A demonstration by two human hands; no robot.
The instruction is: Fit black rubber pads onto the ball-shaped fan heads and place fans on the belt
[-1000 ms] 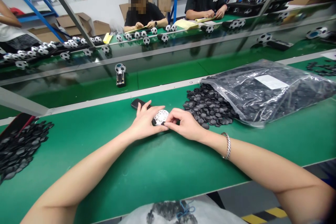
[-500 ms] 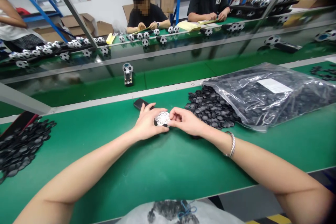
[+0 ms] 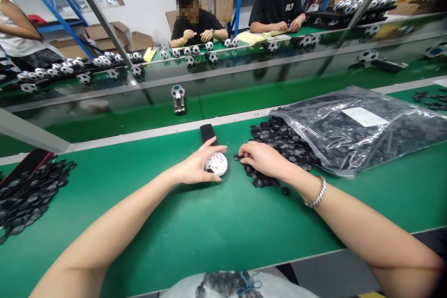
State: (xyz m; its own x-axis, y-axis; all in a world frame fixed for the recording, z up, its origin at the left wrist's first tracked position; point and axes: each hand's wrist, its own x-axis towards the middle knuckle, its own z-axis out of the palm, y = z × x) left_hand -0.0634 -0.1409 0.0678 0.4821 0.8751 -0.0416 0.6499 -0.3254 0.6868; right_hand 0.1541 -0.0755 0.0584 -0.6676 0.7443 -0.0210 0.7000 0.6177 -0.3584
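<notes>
My left hand [image 3: 196, 166] is curled around a small white ball-shaped fan head [image 3: 216, 164] with a black handle [image 3: 208, 133] that points away from me on the green table [image 3: 209, 223]. My right hand [image 3: 262, 159] rests palm down on the near edge of a heap of small black hexagon pieces [image 3: 279, 142], fingers bent over a few of them. Whether those fingers hold a piece is hidden. A silver bracelet [image 3: 316, 195] sits on my right wrist.
A clear plastic bag [image 3: 363, 125] full of black pieces lies at the right, spilling the heap. Another pile of black pieces [image 3: 24, 193] lies at the left. A finished fan [image 3: 178, 98] rides the middle conveyor. Two people sit across, with several football-patterned fans.
My right hand left the white fan head and moved right onto the heap of black pieces. My left hand kept the fan head and turned it, so the handle points straight away.
</notes>
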